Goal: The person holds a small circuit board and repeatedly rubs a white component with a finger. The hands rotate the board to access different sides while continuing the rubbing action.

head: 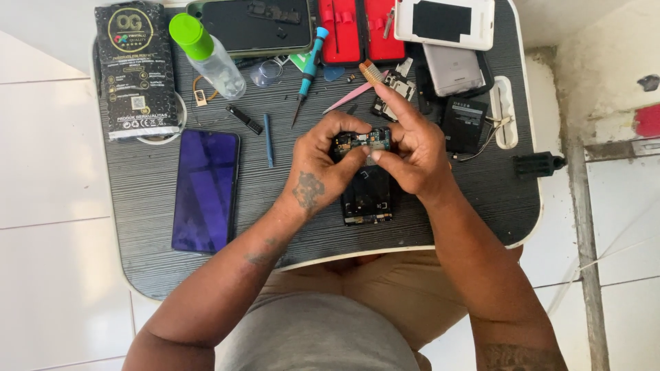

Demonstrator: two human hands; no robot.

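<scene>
my left hand (317,168) and right hand (407,148) pinch the circuit board (362,141) above the open phone (367,196) under my grip; squeezing harder could crack it.

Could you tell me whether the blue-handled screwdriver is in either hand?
No, the blue-handled screwdriver lies on the tray, apart from both hands.

opened phone (366,196) top hidden under fingers (344,161), red case (361,31) cut off
</scene>
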